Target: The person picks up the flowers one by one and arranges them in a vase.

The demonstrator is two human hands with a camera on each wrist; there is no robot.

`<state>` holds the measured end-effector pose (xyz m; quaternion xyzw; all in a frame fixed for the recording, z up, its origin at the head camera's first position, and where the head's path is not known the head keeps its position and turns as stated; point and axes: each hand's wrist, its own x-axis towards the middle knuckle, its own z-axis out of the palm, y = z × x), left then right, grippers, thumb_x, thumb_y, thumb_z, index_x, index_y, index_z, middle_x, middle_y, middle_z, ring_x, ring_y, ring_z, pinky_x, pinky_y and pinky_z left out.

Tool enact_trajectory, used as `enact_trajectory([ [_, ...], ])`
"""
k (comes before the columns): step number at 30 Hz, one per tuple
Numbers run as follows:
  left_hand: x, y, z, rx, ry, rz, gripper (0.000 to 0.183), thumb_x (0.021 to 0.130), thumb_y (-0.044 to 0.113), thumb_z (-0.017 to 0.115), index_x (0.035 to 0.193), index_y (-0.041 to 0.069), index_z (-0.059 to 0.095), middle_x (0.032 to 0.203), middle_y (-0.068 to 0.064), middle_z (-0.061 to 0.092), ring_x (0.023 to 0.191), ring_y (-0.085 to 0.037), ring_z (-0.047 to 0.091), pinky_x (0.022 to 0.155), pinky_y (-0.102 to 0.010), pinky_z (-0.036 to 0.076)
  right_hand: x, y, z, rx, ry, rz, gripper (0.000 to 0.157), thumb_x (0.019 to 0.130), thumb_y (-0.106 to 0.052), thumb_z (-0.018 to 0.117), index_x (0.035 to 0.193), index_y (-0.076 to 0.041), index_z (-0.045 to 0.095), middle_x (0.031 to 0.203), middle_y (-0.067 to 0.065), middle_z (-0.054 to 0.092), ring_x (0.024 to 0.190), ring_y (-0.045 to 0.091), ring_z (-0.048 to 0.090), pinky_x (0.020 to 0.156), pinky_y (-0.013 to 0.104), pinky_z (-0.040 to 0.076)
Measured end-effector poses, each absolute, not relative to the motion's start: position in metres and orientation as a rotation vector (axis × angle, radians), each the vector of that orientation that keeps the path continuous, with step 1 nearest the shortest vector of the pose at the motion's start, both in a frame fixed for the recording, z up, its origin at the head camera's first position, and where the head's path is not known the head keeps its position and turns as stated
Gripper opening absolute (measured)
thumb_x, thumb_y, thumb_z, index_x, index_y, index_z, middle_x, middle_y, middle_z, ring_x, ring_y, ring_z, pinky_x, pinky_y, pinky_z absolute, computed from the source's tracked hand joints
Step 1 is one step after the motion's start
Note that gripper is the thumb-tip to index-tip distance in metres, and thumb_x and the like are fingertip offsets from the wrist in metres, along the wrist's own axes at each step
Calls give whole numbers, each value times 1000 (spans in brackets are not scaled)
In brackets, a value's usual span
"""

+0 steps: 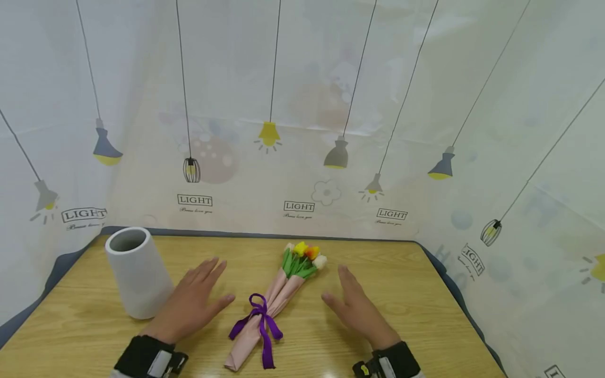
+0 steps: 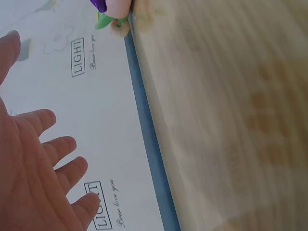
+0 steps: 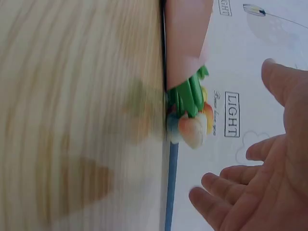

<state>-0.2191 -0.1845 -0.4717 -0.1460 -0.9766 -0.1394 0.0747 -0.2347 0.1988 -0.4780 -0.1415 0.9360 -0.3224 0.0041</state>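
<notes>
A bouquet of white, yellow and orange tulips in pink paper (image 1: 283,294), tied with a purple ribbon bow (image 1: 261,310), lies on the light wooden desk (image 1: 378,273), around its middle, with the blossoms toward the far edge. The left hand (image 1: 191,302) and the right hand (image 1: 359,310) are raised on both sides of it; all visible fingers are extended and hold nothing. The tall white vase (image 1: 142,278) stands upright by the left edge, just beside the left hand; whether they touch, I cannot tell. Its dark inside is hard to see. The near edge of the desk is cut off, and the left wrist view catches only a small piece of the bouquet. On the pale printed backdrop (image 1: 236,79), boxed words read "LIGHT"; of the script below, "love you" is legible, but its first word is unclear.
</notes>
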Motion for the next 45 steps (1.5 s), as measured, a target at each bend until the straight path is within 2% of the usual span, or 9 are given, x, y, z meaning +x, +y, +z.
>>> enact_trajectory([
  [9, -240, -162, -464, -525, -2899, -609, 86, 84, 76, 31, 149, 21, 19, 154, -10, 21, 136, -31, 17, 108, -61, 26, -237, 166, -478, -206, 2605, -1449, 95, 82, -66, 51, 150, -13, 10, 152, 18, 20, 128, 31, 35, 101, 57, 39],
  [12, -246, -155, -464, -563, -2880, -737, 83, 86, 70, 38, 149, 17, 21, 153, -11, 23, 136, -31, 19, 108, -60, 28, -231, 156, -469, -199, 2454, -1613, 90, 87, -56, 54, 149, -7, 12, 149, 26, 22, 123, 34, 40, 98, 55, 43],
  [17, -255, -144, -466, -600, -2868, -941, 77, 91, 56, 47, 148, 11, 23, 151, -14, 27, 135, -32, 20, 109, -59, 27, -234, 140, -476, -159, 2206, -1849, 84, 91, -42, 56, 146, 3, 12, 144, 34, 25, 117, 34, 46, 95, 45, 49],
  [22, -264, -129, -473, -546, -2919, -1041, 71, 92, 51, 50, 146, 10, 27, 148, -16, 32, 133, -31, 25, 109, -57, 29, -238, 127, -489, -113, 2143, -1952, 77, 93, -34, 55, 143, 9, 14, 135, 33, 39, 110, 31, 52, 92, 44, 51],
  [25, -267, -120, -476, -499, -2950, -1082, 68, 91, 46, 53, 144, 10, 31, 145, -15, 37, 126, -29, 37, 104, -53, 38, -238, 121, -490, -91, 2129, -2002, 76, 92, -30, 57, 142, 10, 17, 133, 33, 43, 107, 31, 54, 91, 44, 52],
  [30, -271, -108, -478, -426, -2972, -1193, 62, 91, 41, 56, 141, 9, 38, 131, -13, 51, 108, -24, 52, 87, -46, 51, -240, 114, -492, -55, 2152, -2018, 71, 90, -29, 59, 138, 12, 26, 128, 31, 48, 103, 28, 57, 87, 44, 53],
  [35, -277, -100, -481, -412, -3018, -1282, 60, 90, 41, 56, 137, 7, 43, 123, -13, 57, 96, -18, 57, 81, -41, 54, -244, 107, -494, -13, 2159, -2039, 53, 89, -26, 61, 127, 8, 45, 111, 19, 60, 93, 23, 59, 81, 41, 56],
  [40, -279, -94, -482, -445, -3054, -1357, 56, 91, 40, 55, 133, 4, 47, 115, -13, 60, 83, -14, 57, 71, -36, 54, -243, 99, -494, -4, 2106, -2090, 47, 89, -21, 60, 124, 8, 47, 107, 18, 61, 87, 22, 61, 75, 39, 58],
  [45, -279, -91, -483, -515, -3052, -1310, 38, 92, 32, 56, 121, 8, 59, 106, -9, 63, 77, -13, 55, 67, -33, 51, -242, 95, -493, 31, 2219, -2051, 46, 85, -18, 64, 122, 6, 50, 109, 21, 63, 81, 21, 62, 68, 35, 59],
])
